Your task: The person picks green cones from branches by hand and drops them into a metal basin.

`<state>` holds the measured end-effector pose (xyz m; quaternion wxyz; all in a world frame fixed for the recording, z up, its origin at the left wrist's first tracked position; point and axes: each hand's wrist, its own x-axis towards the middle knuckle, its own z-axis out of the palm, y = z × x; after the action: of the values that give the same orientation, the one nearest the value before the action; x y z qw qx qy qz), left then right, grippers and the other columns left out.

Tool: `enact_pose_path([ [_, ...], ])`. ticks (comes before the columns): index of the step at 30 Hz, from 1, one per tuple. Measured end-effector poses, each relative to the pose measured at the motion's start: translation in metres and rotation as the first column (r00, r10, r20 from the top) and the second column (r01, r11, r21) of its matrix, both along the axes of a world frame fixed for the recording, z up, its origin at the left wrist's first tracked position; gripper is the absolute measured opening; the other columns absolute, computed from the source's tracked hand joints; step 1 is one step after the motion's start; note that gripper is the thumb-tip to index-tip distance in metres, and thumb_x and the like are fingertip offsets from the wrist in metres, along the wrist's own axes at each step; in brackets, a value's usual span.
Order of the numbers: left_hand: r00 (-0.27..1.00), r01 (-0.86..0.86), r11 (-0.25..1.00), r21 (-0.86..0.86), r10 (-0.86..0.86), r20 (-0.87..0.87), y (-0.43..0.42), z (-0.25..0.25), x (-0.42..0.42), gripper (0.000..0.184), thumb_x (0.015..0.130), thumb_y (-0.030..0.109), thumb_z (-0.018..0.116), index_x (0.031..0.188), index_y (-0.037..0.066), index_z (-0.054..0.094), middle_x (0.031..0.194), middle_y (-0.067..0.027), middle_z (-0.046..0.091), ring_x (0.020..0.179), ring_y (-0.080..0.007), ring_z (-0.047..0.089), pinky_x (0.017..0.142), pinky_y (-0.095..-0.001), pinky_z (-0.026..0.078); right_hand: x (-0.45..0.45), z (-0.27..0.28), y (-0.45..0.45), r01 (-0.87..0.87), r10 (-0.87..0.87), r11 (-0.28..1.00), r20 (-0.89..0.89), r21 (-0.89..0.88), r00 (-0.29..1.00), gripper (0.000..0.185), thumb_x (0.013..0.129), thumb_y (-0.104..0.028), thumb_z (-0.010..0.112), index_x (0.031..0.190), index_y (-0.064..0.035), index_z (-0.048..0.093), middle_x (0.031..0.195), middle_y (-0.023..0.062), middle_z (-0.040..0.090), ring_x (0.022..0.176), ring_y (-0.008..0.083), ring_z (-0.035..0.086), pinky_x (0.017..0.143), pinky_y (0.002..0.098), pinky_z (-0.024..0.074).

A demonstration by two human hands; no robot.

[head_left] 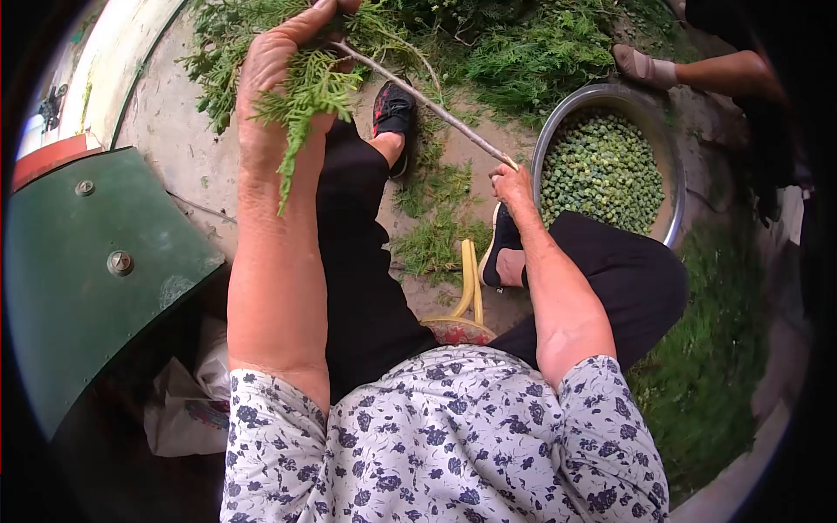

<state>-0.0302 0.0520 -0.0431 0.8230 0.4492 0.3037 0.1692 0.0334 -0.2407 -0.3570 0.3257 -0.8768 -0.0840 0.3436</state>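
A leafy green branch (418, 91) stretches between my two hands, its bare stem slanting down to the right. My left hand (292, 52), at the top of the view, is closed round its leafy end, with sprays of foliage (305, 100) hanging over the wrist. The cut end of the stem is in the closed fingers of my right hand (512, 181). Just right of that hand stands a metal basin (547, 131) holding many small green cones (602, 170).
Cut green branches (540, 52) lie heaped ahead, with scraps (436, 227) on the ground between my feet. Another person's leg (728, 74) is at the upper right. A green panel (96, 253) and a white sack (187, 410) are at the left. More greenery (706, 349) lies right.
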Motion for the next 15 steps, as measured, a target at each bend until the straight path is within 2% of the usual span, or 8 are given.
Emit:
enact_pose_path([
  [1, 0.996, -0.051, 0.997, -0.062, 0.056, 0.067, 0.002, -0.001, 0.004, 0.018, 0.085, 0.013, 0.058, 0.089, -0.004, 0.062, 0.069, -0.0071, 0.06, 0.057, -0.0143, 0.056, 0.048, -0.0234, 0.046, -0.007, -0.047, -0.012, -0.036, 0.029, 0.996, -0.083, -0.087, 0.996, 0.009, 0.078, -0.002, 0.055, 0.083, -0.0009, 0.062, 0.063, 0.0039, 0.058, 0.044, 0.0117, 0.054, 0.038, 0.0242, 0.0396],
  [4, 0.979, -0.193, 0.977, 0.088, 0.198, -0.047, -0.008, 0.018, 0.012, 0.017, 0.085, 0.011, 0.057, 0.09, -0.005, 0.062, 0.075, -0.0088, 0.062, 0.058, -0.0138, 0.056, 0.054, -0.0252, 0.05, -0.03, -0.034, -0.004, 0.106, -0.132, 0.987, -0.223, -0.124, 0.966, 0.011, 0.078, -0.004, 0.056, 0.086, -0.0011, 0.063, 0.065, 0.0049, 0.059, 0.047, 0.0124, 0.056, 0.04, 0.0243, 0.0426],
  [5, 0.994, -0.1, 0.995, 0.0, 0.1, 0.048, 0.0, 0.016, 0.007, 0.015, 0.085, 0.009, 0.057, 0.091, -0.004, 0.062, 0.08, -0.011, 0.063, 0.061, -0.0131, 0.056, 0.056, -0.0259, 0.05, -0.032, -0.017, 0.003, 0.103, -0.135, 0.983, -0.228, -0.15, 0.964, 0.012, 0.074, -0.008, 0.06, 0.085, -0.0057, 0.066, 0.073, 0.009, 0.063, 0.065, 0.0195, 0.06, 0.057, 0.0304, 0.0458],
  [6, 0.956, -0.291, 0.95, 0.115, 0.293, -0.004, -0.009, 0.015, 0.01, 0.015, 0.085, 0.008, 0.057, 0.093, -0.004, 0.061, 0.083, -0.0123, 0.063, 0.063, -0.0134, 0.057, 0.057, -0.0265, 0.05, -0.031, -0.011, 0.01, 0.1, -0.141, 0.979, -0.233, -0.177, 0.962, 0.014, 0.071, -0.013, 0.065, 0.084, -0.0103, 0.069, 0.082, 0.013, 0.066, 0.083, 0.0267, 0.063, 0.073, 0.0366, 0.0491],
  [7, 0.878, -0.457, 0.857, 0.238, 0.477, -0.031, -0.018, 0.018, 0.013, 0.016, 0.085, 0.007, 0.057, 0.095, -0.004, 0.06, 0.085, -0.0136, 0.064, 0.064, -0.0137, 0.057, 0.059, -0.0271, 0.05, -0.048, -0.089, -0.007, 0.182, -0.197, 0.978, -0.176, -0.099, 0.964, 0.015, 0.069, -0.012, 0.068, 0.083, -0.0085, 0.068, 0.081, 0.0151, 0.065, 0.082, 0.028, 0.063, 0.074, 0.0366, 0.0485],
  [13, 0.959, -0.285, 0.938, 0.199, 0.28, 0.052, -0.009, 0.021, -0.002, 0.024, 0.087, 0.006, 0.051, 0.108, -0.006, 0.054, 0.095, -0.0165, 0.063, 0.075, -0.0193, 0.06, 0.066, -0.033, 0.051, -0.058, -0.07, 0.02, 0.082, -0.087, 0.973, -0.016, -0.215, 0.996, 0.03, 0.065, -0.013, 0.074, 0.091, -0.0063, 0.062, 0.087, 0.018, 0.063, 0.086, 0.0343, 0.06, 0.076, 0.0401, 0.0466],
  [14, 0.976, -0.203, 0.979, -0.025, 0.205, 0.078, 0.01, 0.018, -0.009, 0.026, 0.088, 0.007, 0.049, 0.111, -0.006, 0.053, 0.098, -0.0169, 0.062, 0.08, -0.0213, 0.062, 0.069, -0.0361, 0.051, -0.059, -0.07, 0.024, 0.105, -0.111, 0.965, -0.011, -0.24, 0.994, 0.031, 0.065, -0.013, 0.074, 0.093, -0.0054, 0.061, 0.088, 0.0189, 0.062, 0.087, 0.0355, 0.059, 0.076, 0.0408, 0.0463],
  [15, 0.975, -0.206, 0.978, -0.022, 0.207, 0.076, 0.011, 0.018, -0.007, 0.026, 0.088, 0.007, 0.049, 0.111, -0.006, 0.053, 0.098, -0.0169, 0.062, 0.08, -0.0213, 0.062, 0.069, -0.0361, 0.051, -0.059, -0.067, 0.029, 0.128, -0.134, 0.956, -0.005, -0.263, 0.991, 0.033, 0.065, -0.012, 0.074, 0.094, -0.0045, 0.059, 0.09, 0.0199, 0.061, 0.088, 0.0367, 0.059, 0.077, 0.0415, 0.046],
])
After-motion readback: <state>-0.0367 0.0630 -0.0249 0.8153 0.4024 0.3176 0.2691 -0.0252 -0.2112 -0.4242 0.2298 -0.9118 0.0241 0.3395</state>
